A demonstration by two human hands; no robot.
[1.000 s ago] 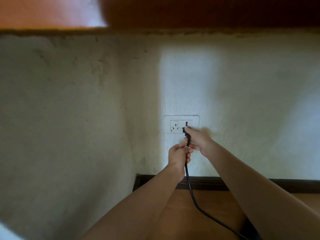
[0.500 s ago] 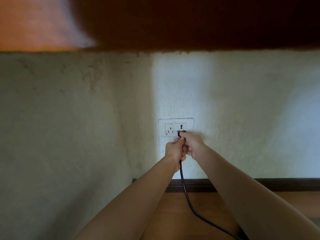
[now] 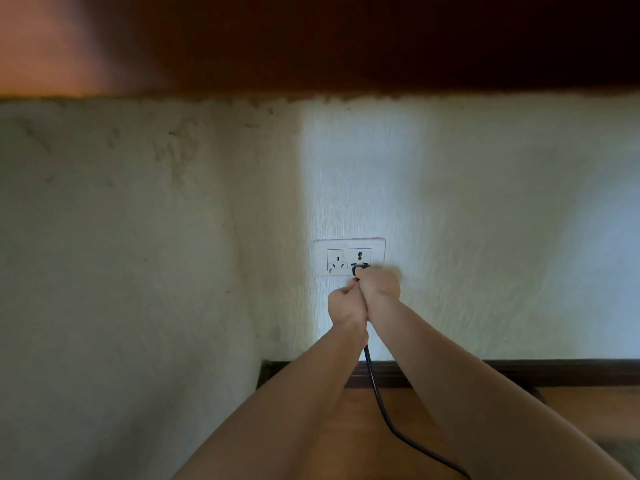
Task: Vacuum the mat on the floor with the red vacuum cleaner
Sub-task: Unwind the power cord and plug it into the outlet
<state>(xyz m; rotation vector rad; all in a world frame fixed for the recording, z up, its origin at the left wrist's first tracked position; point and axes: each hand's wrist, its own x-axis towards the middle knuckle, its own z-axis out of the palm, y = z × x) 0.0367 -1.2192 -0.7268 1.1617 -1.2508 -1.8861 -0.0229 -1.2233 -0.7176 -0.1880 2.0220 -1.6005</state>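
A white double wall socket (image 3: 348, 256) sits low on the pale wall. A black plug (image 3: 357, 270) is at the socket's right outlet, and my right hand (image 3: 380, 285) grips it. My left hand (image 3: 344, 306) is pressed against the right one just below and holds the black power cord (image 3: 381, 407), which hangs down and runs off to the lower right over the floor. The red vacuum cleaner and the mat are out of sight.
A dark wooden skirting board (image 3: 519, 372) runs along the wall's foot above the brown wooden floor (image 3: 349, 441). A wall corner (image 3: 242, 237) juts out on the left. A dark wooden surface (image 3: 381, 39) overhangs at the top.
Both hands have drawn together around the plug and cord at the right outlet. The camera has tilted, so the overhang fills more of the top.
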